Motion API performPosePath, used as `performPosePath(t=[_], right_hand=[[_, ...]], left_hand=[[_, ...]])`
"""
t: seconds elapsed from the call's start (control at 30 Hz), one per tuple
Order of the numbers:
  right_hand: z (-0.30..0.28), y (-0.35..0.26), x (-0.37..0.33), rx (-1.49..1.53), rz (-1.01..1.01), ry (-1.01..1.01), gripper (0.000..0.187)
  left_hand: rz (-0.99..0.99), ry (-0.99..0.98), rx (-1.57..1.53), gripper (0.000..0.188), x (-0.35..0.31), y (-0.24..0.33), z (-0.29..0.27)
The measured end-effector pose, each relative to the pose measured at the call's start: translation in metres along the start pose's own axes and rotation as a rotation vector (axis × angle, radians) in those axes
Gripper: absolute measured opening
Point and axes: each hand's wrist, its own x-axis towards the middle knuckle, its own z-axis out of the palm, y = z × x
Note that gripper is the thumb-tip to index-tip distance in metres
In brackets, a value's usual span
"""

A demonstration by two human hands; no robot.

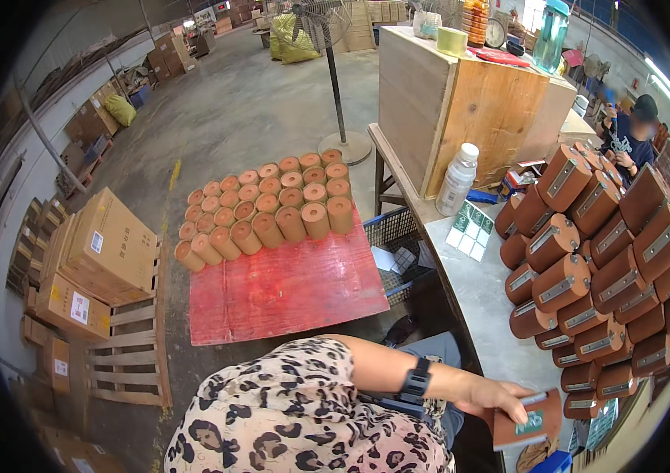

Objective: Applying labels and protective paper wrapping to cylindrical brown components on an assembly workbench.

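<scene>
My left hand (pixel 500 399), with a dark watch on its wrist, reaches in from the lower middle. Its fingers are closed on a brown curved case (pixel 549 422) that bears a green label, with the thumb lying beside the label. Just right of it rises a tall stack of brown cylindrical cases (pixel 562 282), many with a metal strip along the side. My right hand is not seen. On the grey worktable (pixel 500 315), past my left hand, lies a sheet of green-and-white stickers (pixel 470 229).
Rows of tan cylinders (pixel 289 225) stand on a red board (pixel 287 292) at left. A white bottle (pixel 459 180) stands beside a wooden cabinet (pixel 421 102). Cartons (pixel 110 244) sit on a pallet (pixel 130 355). A fan (pixel 335 94) and a co-worker (pixel 638 130) are farther back.
</scene>
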Motion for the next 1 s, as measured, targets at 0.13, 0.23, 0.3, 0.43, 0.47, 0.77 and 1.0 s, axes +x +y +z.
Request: performPosePath(t=[0.13,0.23,0.3,0.43,0.47,0.77,1.0], right_hand=[[-0.036,-0.112,-0.062,0.372,0.279,-0.37,0.057],[-0.042,-0.117,-0.094,0.35,0.23,-0.599,0.078],[-0.05,-0.118,-0.084,0.379,0.181,-0.63,0.071],[-0.069,-0.141,-0.039,0.413,0.02,-0.783,0.046],[-0.055,-0.131,-0.044,0.567,0.001,-0.859,0.059],[-0.022,-0.144,-0.034,0.564,0.241,-0.933,0.044],[-0.03,-0.14,-0.04,0.543,0.285,-0.917,0.047]], left_hand=[[-0.053,-0.197,0.043,0.093,0.024,-0.019,-0.003],[-0.073,-0.189,0.079,0.087,0.032,-0.038,-0.011],[-0.108,0.032,0.2,0.081,0.03,-0.042,-0.016],[-0.285,0.171,0.08,0.053,0.027,-0.036,-0.037],[-0.244,0.172,0.087,0.057,0.021,-0.038,-0.047],[0.135,0.391,0.968,0.077,-0.004,0.036,-0.02],[0.075,0.339,1.395,0.083,0.041,0.03,-0.005]])
